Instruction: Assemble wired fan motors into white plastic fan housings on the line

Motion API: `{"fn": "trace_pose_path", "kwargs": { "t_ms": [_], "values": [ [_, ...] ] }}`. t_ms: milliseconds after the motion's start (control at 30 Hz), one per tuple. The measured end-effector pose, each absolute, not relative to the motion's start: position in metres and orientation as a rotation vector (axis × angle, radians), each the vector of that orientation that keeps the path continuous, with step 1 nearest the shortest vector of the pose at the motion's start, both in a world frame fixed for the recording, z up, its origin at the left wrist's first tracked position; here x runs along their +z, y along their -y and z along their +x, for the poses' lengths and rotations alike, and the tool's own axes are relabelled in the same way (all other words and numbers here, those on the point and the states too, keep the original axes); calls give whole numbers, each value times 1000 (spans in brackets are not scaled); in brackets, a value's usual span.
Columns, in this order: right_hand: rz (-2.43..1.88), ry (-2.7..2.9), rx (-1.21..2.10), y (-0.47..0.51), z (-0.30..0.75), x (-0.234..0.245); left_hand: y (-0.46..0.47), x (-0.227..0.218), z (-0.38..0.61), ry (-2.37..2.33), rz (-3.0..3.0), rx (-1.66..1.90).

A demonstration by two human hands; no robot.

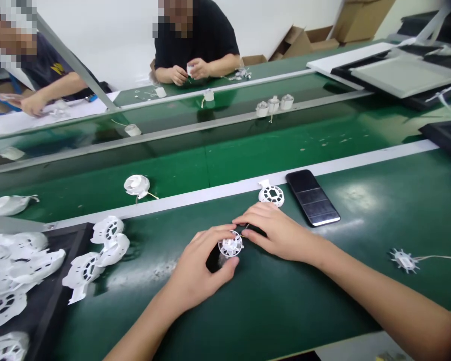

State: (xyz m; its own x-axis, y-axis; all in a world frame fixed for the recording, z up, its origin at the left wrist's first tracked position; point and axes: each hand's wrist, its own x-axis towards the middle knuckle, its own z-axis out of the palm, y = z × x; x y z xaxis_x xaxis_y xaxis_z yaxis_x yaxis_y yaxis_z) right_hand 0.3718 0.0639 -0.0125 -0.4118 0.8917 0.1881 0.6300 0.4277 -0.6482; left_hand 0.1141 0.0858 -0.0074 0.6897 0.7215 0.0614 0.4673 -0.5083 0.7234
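Round white part [231, 244] is over the near table [270, 311], held between thumb and fingers of the left hand [195, 263], likely for steadiness; the right hand [274, 233] curls beside it, its grip impossible to tell.

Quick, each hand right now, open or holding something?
Left hand: closed on the round white part.
Right hand: beside that part; can't tell whether it's gripping anything.

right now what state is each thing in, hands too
round white part: held in left hand
left hand: curled around it
right hand: at part's edge, grip unclear
phone: flat, screen up, dark
black tray: holding white pieces
spoked piece: lying loose, wire trailing
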Motion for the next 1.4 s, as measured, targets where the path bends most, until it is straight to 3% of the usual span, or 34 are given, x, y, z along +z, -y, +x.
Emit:
{"fn": "trace_pose_path", "kwargs": {
  "t_ms": [200,600,1100,1400],
  "values": [
    [-1280,2222,813,-67,377,-16,-82,-11,115,-957,2110,484],
    [-1441,2429,490,-65,372,-26,-78,-10,116,-992,1987,479],
    [-1481,2479,504,-63,376,-25,-76,-5,120,-1005,1978,461],
    [-1293,2104,341,-55,361,-9,-82,-14,115,-873,2186,395]
  ]
}}
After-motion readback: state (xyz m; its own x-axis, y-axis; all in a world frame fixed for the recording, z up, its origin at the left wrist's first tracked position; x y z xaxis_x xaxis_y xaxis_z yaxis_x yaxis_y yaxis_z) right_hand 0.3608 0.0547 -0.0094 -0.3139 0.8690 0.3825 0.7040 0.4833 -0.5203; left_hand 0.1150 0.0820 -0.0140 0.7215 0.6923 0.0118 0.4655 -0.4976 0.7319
